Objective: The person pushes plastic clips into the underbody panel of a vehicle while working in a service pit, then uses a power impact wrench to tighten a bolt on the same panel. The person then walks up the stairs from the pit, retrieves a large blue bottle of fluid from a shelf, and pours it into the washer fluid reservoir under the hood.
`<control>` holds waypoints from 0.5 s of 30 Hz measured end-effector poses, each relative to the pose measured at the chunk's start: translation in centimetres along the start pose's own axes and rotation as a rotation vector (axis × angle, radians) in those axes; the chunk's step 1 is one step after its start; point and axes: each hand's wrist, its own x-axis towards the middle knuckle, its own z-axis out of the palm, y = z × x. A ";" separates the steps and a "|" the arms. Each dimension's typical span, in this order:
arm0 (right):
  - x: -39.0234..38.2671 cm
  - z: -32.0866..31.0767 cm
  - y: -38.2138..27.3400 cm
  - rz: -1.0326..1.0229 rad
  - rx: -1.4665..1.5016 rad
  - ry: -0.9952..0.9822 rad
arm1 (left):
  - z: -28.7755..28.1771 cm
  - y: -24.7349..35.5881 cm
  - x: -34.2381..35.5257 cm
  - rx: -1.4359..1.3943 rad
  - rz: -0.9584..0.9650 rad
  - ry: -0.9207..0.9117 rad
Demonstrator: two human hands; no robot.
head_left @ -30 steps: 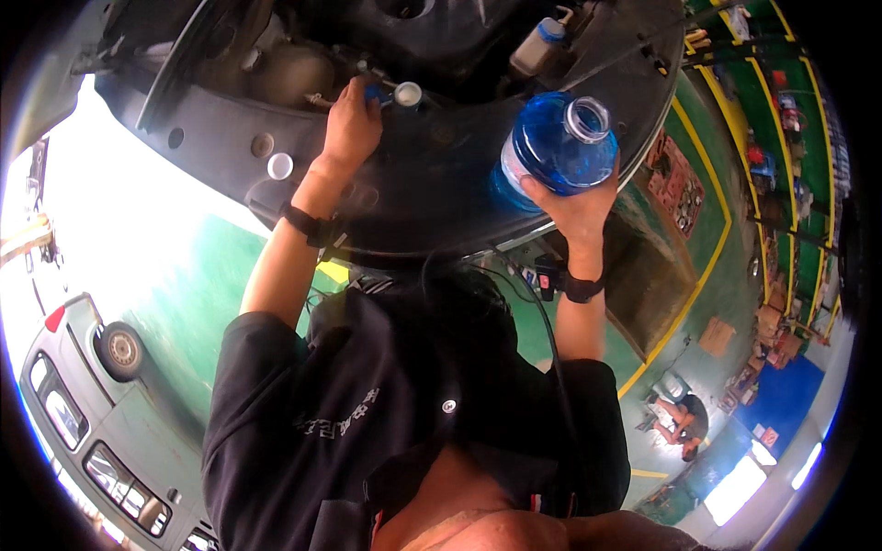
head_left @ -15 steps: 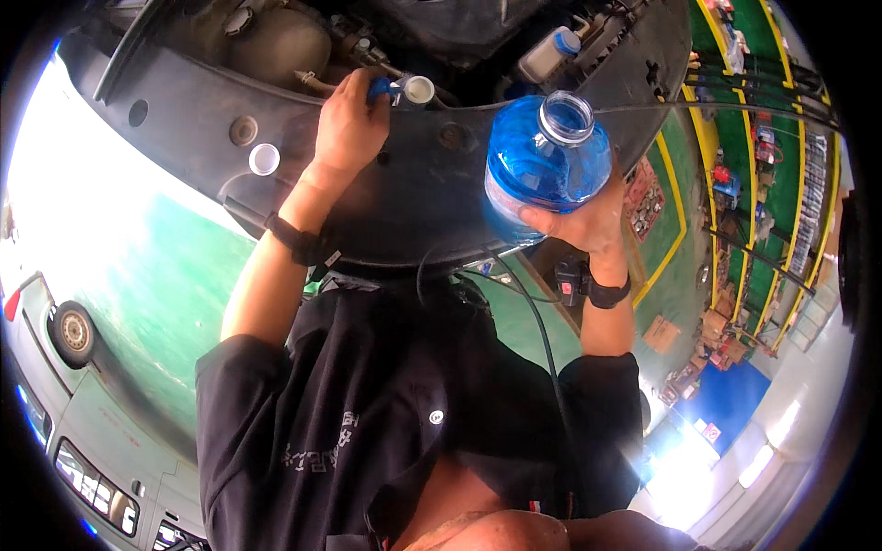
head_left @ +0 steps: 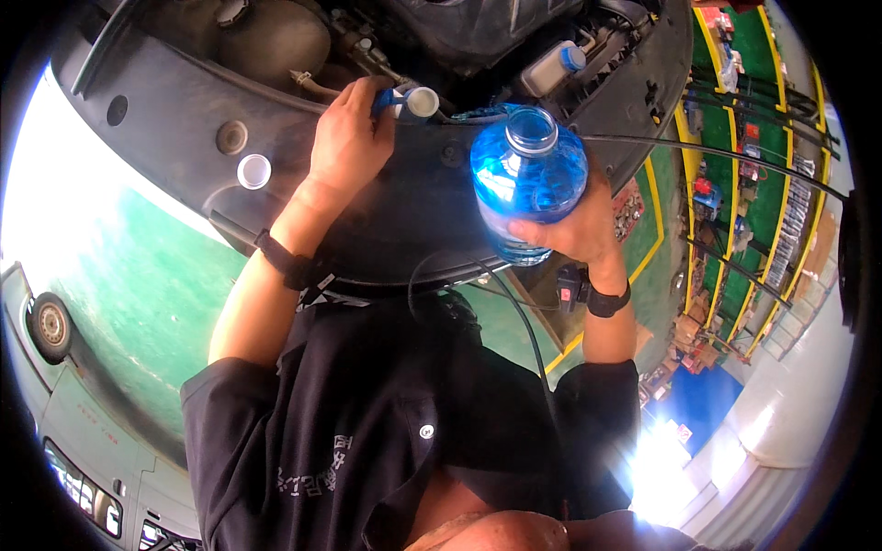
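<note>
My right hand [head_left: 577,220] grips a large clear jug [head_left: 514,237] of blue liquid from its right side, with the thumb across the front. The jug's mouth is uncapped and faces up; it stands nearly upright over the near edge of a car's front panel [head_left: 404,184]. My left hand [head_left: 354,138] has its fingers closed on a blue flip cap [head_left: 384,100], beside the open white filler neck [head_left: 422,102]. A loose white cap [head_left: 254,172] lies on the panel, left of my left forearm. The jug's mouth is apart from the filler neck, to its right.
Behind the panel are a pale reservoir [head_left: 276,46] and a smaller tank with a blue cap [head_left: 571,60]. A black cable [head_left: 717,147] runs off to the right. Stocked shelves [head_left: 749,174] stand at the right, a van [head_left: 101,432] at the lower left.
The jug has moved left and slightly toward me in my right hand. My left hand stays at the blue cap. The whole view has shifted a little.
</note>
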 end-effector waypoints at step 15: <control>0.4 0.5 0.6 0.155 -0.064 -0.037 | 0.2 -0.3 -0.1 -0.002 0.001 -0.008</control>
